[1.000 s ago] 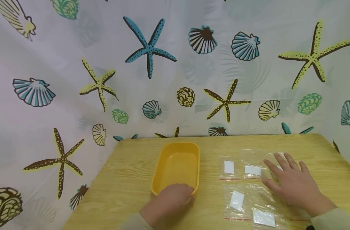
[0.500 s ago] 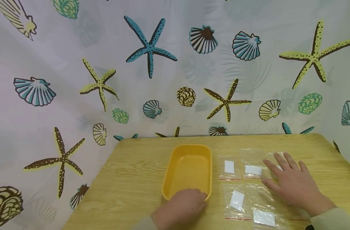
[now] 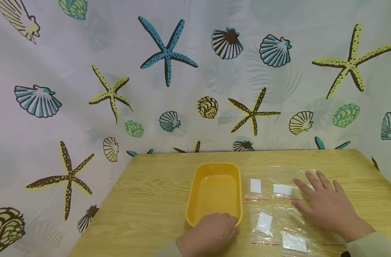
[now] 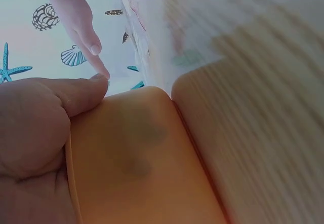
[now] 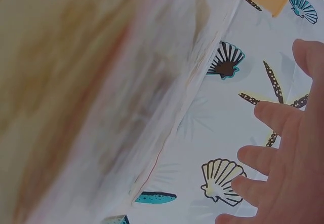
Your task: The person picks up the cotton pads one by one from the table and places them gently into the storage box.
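Observation:
A yellow plastic tray (image 3: 214, 192) with nothing inside stands on the wooden table. My left hand (image 3: 211, 233) grips its near wall, fingers over the rim; in the left wrist view the thumb (image 4: 88, 92) lies along the tray's outer side (image 4: 136, 158). To the right, my right hand (image 3: 330, 207) is spread with straight fingers over the clear zip bags. Each visible bag carries a white rectangle, such as the back left bag (image 3: 255, 186), the back middle bag (image 3: 282, 190), the front left bag (image 3: 264, 223) and the front bag (image 3: 294, 243). The right hand partly hides the bags under it.
The wooden table (image 3: 150, 200) reaches back to a white curtain (image 3: 189, 71) printed with starfish and shells, which also runs along both sides. Bare tabletop lies left of the tray. The bags lie close to the tray's right side.
My left hand has slid the yellow tray to the right and slightly nearer, up beside the bags. My right hand has stayed in place over the bags.

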`<state>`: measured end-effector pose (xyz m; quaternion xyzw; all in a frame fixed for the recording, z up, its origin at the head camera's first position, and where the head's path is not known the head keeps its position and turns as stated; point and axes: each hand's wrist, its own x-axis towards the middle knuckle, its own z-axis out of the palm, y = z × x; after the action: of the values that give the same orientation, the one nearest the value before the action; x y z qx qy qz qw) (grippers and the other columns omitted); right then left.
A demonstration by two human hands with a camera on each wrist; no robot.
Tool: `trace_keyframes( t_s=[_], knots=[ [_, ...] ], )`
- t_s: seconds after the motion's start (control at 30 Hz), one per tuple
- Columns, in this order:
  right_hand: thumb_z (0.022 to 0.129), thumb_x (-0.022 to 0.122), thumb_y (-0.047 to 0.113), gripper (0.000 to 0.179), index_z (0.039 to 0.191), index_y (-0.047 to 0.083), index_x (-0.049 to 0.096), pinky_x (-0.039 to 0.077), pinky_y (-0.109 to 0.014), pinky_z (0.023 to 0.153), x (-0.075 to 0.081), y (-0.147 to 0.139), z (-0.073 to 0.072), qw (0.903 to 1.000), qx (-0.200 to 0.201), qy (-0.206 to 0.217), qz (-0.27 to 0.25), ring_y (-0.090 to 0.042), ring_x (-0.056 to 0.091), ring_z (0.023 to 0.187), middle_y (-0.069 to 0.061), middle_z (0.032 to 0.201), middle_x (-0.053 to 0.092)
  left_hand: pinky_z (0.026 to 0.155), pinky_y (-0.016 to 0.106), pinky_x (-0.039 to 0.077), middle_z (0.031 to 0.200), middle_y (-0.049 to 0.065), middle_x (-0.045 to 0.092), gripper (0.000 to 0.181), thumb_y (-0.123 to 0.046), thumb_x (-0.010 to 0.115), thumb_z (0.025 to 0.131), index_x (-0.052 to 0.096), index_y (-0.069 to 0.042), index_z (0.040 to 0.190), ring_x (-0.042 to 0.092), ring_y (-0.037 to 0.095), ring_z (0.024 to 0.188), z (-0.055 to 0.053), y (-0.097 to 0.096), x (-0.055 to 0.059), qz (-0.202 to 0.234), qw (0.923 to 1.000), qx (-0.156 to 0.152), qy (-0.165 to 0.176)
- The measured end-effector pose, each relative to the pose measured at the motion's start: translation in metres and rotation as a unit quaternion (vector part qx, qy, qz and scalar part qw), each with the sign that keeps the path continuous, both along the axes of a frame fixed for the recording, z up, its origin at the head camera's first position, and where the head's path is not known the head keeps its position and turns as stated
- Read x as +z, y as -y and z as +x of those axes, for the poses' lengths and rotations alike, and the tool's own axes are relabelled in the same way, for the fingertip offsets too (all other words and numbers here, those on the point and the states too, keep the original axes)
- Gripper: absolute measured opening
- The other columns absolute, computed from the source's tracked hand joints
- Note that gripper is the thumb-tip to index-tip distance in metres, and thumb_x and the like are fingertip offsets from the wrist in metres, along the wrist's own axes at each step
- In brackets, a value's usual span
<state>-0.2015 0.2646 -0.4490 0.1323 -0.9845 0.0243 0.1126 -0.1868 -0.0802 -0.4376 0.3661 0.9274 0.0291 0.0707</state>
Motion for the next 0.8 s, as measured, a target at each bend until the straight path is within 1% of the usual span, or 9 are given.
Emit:
trace_keyframes(
  t_s=[0.07,0.17,0.23,0.33,0.4,0.47,0.57,0.7,0.8],
  knots=[
    [0.096,0.048,0.068,0.075,0.151,0.017,0.050,0.022,-0.079,0.103,0.000,0.000,0.000,1.0000,-0.001,0.000,-0.002,-0.051,0.025,0.143,-0.024,0.156,0.034,0.062,0.027,0.046,0.075,-0.008,0.052,0.024,-0.035,0.053,0.105,0.065,-0.016,0.094,0.048,0.007,0.067,0.000,-0.002,0.001,0.001,1.0000,0.006,0.000],
    [0.096,0.048,0.069,0.075,0.151,0.017,0.050,0.022,-0.079,0.103,0.000,-0.001,-0.001,1.0000,0.001,0.000,-0.005,-0.051,0.025,0.142,-0.025,0.156,0.035,0.064,0.029,0.047,0.077,-0.007,0.053,0.027,-0.039,0.053,0.104,0.065,-0.017,0.094,0.049,0.008,0.069,0.001,-0.004,0.003,0.007,0.9994,0.030,0.017],
    [0.096,0.048,0.069,0.075,0.151,0.017,0.050,0.022,-0.079,0.103,0.001,-0.001,0.000,1.0000,0.001,0.001,-0.006,-0.051,0.025,0.142,-0.025,0.156,0.034,0.066,0.031,0.047,0.080,-0.008,0.054,0.029,-0.044,0.054,0.103,0.065,-0.018,0.096,0.050,0.009,0.071,0.000,-0.004,0.002,0.009,0.9983,0.048,0.031],
    [0.096,0.049,0.068,0.075,0.151,0.017,0.049,0.022,-0.079,0.103,0.002,-0.001,0.000,1.0000,0.001,0.000,-0.005,-0.051,0.025,0.142,-0.024,0.156,0.035,0.072,0.035,0.049,0.093,-0.008,0.059,0.039,-0.055,0.054,0.099,0.068,-0.021,0.111,0.054,0.010,0.082,0.000,-0.003,0.003,0.014,0.9962,0.071,0.048],
    [0.096,0.051,0.067,0.074,0.151,0.017,0.049,0.022,-0.079,0.103,0.002,-0.001,0.000,1.0000,0.000,-0.001,-0.004,-0.051,0.025,0.142,-0.024,0.156,0.035,0.080,0.038,0.050,0.106,-0.008,0.062,0.047,-0.060,0.053,0.098,0.066,-0.022,0.122,0.056,0.011,0.092,-0.002,0.000,0.005,0.025,0.9948,0.083,0.054],
    [0.096,0.051,0.067,0.074,0.151,0.017,0.049,0.023,-0.079,0.102,0.002,-0.001,0.000,1.0000,0.000,-0.001,-0.002,-0.051,0.026,0.142,-0.024,0.156,0.035,0.088,0.041,0.050,0.118,-0.007,0.062,0.052,-0.061,0.052,0.098,0.063,-0.023,0.132,0.057,0.013,0.102,-0.004,0.004,0.010,0.042,0.9924,0.099,0.059],
    [0.096,0.051,0.067,0.074,0.151,0.017,0.049,0.024,-0.079,0.102,0.002,0.000,0.000,1.0000,-0.001,0.001,0.002,-0.051,0.026,0.142,-0.024,0.156,0.035,0.096,0.043,0.049,0.126,-0.004,0.060,0.052,-0.058,0.052,0.099,0.060,-0.022,0.136,0.057,0.015,0.111,-0.010,0.013,0.015,0.071,0.9890,0.119,0.053],
    [0.096,0.052,0.066,0.074,0.151,0.017,0.049,0.023,-0.079,0.103,0.003,0.001,0.001,1.0000,-0.002,0.004,0.003,-0.051,0.025,0.142,-0.024,0.157,0.035,0.090,0.043,0.052,0.127,-0.001,0.060,0.051,-0.054,0.056,0.100,0.058,-0.020,0.139,0.058,0.016,0.109,-0.022,0.030,0.022,0.098,0.9843,0.144,0.031],
    [0.096,0.053,0.065,0.074,0.151,0.017,0.049,0.023,-0.079,0.103,0.002,0.000,0.001,1.0000,-0.001,0.002,0.000,-0.051,0.026,0.142,-0.024,0.156,0.035,0.088,0.045,0.053,0.129,0.000,0.059,0.051,-0.050,0.058,0.100,0.057,-0.019,0.140,0.058,0.017,0.110,-0.033,0.045,0.027,0.127,0.9767,0.172,0.020]
  ],
)
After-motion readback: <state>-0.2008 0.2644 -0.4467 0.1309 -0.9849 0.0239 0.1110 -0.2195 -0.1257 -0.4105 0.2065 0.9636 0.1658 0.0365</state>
